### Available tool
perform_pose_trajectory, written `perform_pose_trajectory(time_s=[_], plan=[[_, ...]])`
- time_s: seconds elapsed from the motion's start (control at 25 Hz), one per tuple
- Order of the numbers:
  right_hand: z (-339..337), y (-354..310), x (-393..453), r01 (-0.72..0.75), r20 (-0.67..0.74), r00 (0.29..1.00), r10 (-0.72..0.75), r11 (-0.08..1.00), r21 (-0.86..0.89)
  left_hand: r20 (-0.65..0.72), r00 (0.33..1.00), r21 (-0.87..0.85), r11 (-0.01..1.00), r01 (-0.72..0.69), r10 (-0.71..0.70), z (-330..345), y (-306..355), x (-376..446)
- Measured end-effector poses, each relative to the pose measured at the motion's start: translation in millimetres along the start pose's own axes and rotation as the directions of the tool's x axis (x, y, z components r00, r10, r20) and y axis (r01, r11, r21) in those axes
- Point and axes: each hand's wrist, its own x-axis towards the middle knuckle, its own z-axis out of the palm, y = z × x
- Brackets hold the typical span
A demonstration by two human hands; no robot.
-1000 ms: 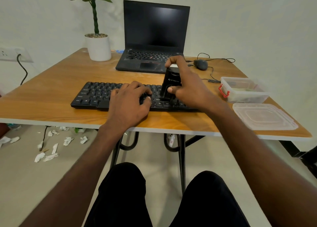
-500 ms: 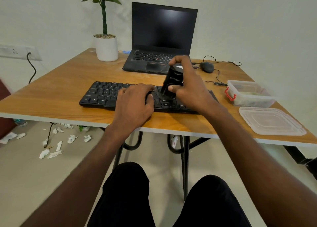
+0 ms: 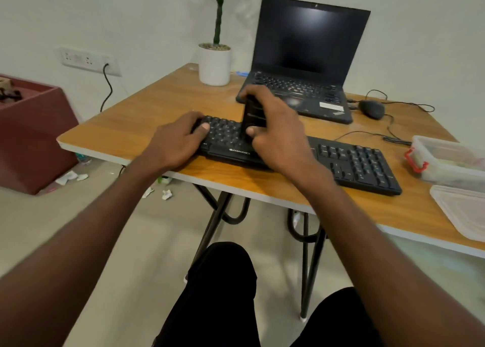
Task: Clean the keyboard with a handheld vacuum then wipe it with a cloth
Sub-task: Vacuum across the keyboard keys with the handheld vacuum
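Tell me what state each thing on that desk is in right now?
Handheld vacuum: upright, nozzle down on the keys, gripped by the right hand.
Keyboard: flat on the table, left end under the left hand.
Left hand: resting on the keyboard, fingers relaxed.
Laptop: lid open, screen dark.
Plastic box: lid off.
Box lid: lying beside the box.
Mouse: untouched, cable attached.
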Motion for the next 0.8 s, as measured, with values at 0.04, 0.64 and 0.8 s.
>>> perform_pose_trajectory(time_s=[0.04, 0.64, 0.8], plan=[[9.8, -8.7, 6.7, 0.013, 0.012, 1.0, -0.015, 0.994, 0.108, -0.017, 1.0, 0.009, 1.0, -0.015, 0.016, 0.5, -2.3, 1.2], [-72.5, 32.5, -43.5, -0.141, -0.041, 0.99, 0.137, 0.982, -0.127, -0.139, 0.985, 0.159, 0.984, -0.075, 0.098, 6.6, -0.3, -0.5], [-72.3, 43.0, -66.9, -0.079, -0.067, 0.994, 0.088, 0.988, 0.131, -0.252, 0.95, 0.179, 0.973, -0.144, 0.187, 15.4, 40.0, -18.1]])
